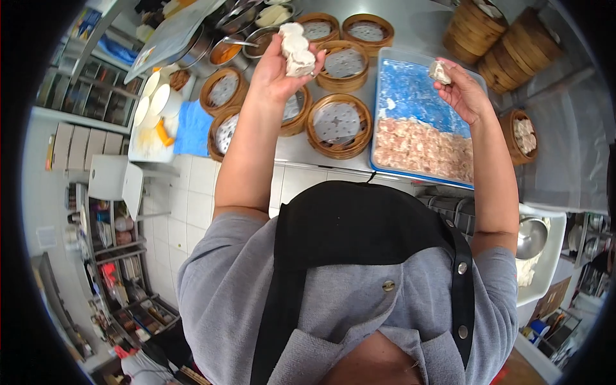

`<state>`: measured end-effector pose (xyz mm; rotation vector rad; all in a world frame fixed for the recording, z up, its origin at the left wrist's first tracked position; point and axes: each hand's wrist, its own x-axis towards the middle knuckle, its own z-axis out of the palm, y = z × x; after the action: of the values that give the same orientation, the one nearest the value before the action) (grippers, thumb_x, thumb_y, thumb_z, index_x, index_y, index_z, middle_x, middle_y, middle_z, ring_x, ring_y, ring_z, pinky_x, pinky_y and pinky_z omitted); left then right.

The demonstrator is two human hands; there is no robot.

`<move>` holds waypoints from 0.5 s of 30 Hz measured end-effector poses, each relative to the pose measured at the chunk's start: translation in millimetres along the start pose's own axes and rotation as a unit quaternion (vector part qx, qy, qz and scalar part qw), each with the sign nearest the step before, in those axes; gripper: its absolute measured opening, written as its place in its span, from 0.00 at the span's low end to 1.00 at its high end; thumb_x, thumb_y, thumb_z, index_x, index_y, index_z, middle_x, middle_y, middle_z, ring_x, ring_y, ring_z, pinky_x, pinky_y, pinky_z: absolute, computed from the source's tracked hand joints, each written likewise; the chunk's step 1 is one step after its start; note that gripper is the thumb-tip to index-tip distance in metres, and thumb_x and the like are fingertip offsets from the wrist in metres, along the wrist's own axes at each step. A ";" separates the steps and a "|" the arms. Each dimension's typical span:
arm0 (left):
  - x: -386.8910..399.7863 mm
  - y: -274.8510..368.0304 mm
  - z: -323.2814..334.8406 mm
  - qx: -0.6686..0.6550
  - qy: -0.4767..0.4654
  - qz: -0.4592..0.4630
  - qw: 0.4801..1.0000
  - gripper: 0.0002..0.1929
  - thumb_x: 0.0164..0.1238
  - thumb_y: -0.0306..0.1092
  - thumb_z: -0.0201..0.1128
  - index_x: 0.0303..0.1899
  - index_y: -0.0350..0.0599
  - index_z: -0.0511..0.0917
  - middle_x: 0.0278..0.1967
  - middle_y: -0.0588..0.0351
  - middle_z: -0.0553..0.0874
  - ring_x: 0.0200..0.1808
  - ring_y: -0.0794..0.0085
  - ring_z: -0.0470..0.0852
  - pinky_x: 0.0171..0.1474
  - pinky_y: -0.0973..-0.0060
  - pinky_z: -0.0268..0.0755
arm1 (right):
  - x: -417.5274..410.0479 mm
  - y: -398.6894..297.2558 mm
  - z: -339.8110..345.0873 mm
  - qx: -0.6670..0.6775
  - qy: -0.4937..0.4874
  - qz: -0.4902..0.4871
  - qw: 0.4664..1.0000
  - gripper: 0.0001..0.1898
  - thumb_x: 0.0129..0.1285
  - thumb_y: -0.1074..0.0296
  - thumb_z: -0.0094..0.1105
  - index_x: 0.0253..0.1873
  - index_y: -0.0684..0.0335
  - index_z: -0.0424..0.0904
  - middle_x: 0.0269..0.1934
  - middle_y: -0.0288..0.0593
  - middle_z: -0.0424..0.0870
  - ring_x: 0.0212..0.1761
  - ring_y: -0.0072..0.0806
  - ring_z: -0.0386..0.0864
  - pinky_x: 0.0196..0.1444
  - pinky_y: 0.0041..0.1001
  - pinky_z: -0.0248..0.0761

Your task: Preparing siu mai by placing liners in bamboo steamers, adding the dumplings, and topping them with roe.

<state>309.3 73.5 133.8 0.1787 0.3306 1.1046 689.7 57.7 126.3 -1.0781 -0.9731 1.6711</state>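
Note:
Several pale dumplings (296,48) lie in a row on the palm and fingers of my left hand (281,72), raised over the bamboo steamers. My right hand (464,94) pinches a single dumpling (440,72) between thumb and fingers above a plastic tub (383,96). The lower part of the tub holds rows of raw, pinkish dumplings (418,147); its upper part shows a blue base with white smears. Left of the tub, a round bamboo steamer (339,126) lined with perforated paper has no dumplings in it. More lined steamers (344,65) stand beyond it.
Stacked bamboo steamers (474,31) stand at the back right. A small steamer (519,137) with dumplings is right of my forearm. Metal bowls (225,53), a blue cloth (192,130) and a cutting board (154,149) lie to the left. A white bin (553,255) holds a metal bowl.

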 end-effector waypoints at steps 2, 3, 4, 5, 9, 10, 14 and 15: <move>-34.3 9.7 -8.9 0.005 0.008 -0.019 1.000 0.23 0.76 0.53 0.42 0.49 0.41 0.73 0.38 0.48 0.81 0.42 0.56 0.80 0.51 0.53 0.75 | -3.2 2.9 43.5 0.000 -0.057 0.006 0.998 0.17 0.67 0.68 0.56 0.58 0.64 0.70 0.44 0.44 0.80 0.44 0.28 0.81 0.46 0.24 0.79; -48.5 14.0 -18.0 0.000 0.012 -0.012 1.000 0.23 0.76 0.53 0.42 0.49 0.41 0.73 0.38 0.48 0.81 0.42 0.56 0.80 0.51 0.53 0.75 | -6.5 6.5 69.6 -0.051 -0.090 0.019 0.994 0.18 0.64 0.70 0.58 0.58 0.63 0.71 0.44 0.43 0.80 0.43 0.27 0.80 0.46 0.24 0.79; -61.6 17.7 -28.2 0.062 -0.018 -0.018 0.998 0.21 0.75 0.49 0.45 0.52 0.40 0.71 0.42 0.49 0.80 0.44 0.58 0.80 0.52 0.56 0.75 | -6.5 10.3 91.8 -0.103 -0.122 0.031 0.987 0.19 0.62 0.71 0.60 0.58 0.63 0.72 0.44 0.42 0.80 0.43 0.26 0.80 0.46 0.24 0.78; -72.0 18.4 -34.5 0.125 -0.050 -0.027 0.991 0.19 0.75 0.45 0.49 0.56 0.40 0.70 0.47 0.50 0.80 0.46 0.61 0.80 0.52 0.59 0.76 | -2.9 19.5 106.1 -0.173 -0.154 0.008 0.973 0.19 0.61 0.72 0.60 0.57 0.62 0.72 0.44 0.39 0.80 0.42 0.24 0.79 0.45 0.22 0.76; -105.8 5.4 -22.2 0.245 0.083 0.039 0.965 0.16 0.69 0.36 0.59 0.54 0.41 0.71 0.44 0.51 0.79 0.46 0.64 0.82 0.47 0.63 0.81 | 0.3 48.9 151.7 -0.462 -0.145 -0.051 0.873 0.21 0.56 0.73 0.62 0.56 0.61 0.73 0.42 0.42 0.80 0.41 0.26 0.77 0.45 0.25 0.72; -106.3 5.1 -27.8 0.241 0.083 0.039 0.966 0.16 0.69 0.36 0.59 0.54 0.41 0.71 0.44 0.51 0.79 0.46 0.64 0.82 0.47 0.63 0.81 | 6.9 63.3 151.1 -0.512 -0.144 -0.109 0.840 0.21 0.56 0.73 0.62 0.55 0.62 0.73 0.42 0.45 0.80 0.42 0.30 0.77 0.46 0.28 0.72; -109.3 -2.1 -52.9 0.193 0.056 0.019 0.980 0.21 0.69 0.39 0.60 0.58 0.41 0.69 0.45 0.49 0.81 0.45 0.64 0.83 0.48 0.67 0.80 | 3.5 63.6 173.1 -0.666 -0.108 -0.135 0.725 0.19 0.52 0.76 0.62 0.51 0.64 0.75 0.42 0.53 0.81 0.50 0.48 0.75 0.53 0.36 0.71; -108.2 -4.3 -56.4 0.214 0.032 0.011 0.976 0.21 0.68 0.39 0.61 0.58 0.40 0.69 0.45 0.50 0.81 0.44 0.65 0.82 0.47 0.68 0.81 | 5.4 70.2 172.0 -0.664 -0.112 -0.146 0.725 0.18 0.51 0.77 0.61 0.50 0.64 0.75 0.43 0.54 0.80 0.51 0.48 0.74 0.53 0.37 0.70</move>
<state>249.3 -26.7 98.3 0.5300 0.6255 1.0524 508.6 18.2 114.0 -1.4269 -2.5186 0.6293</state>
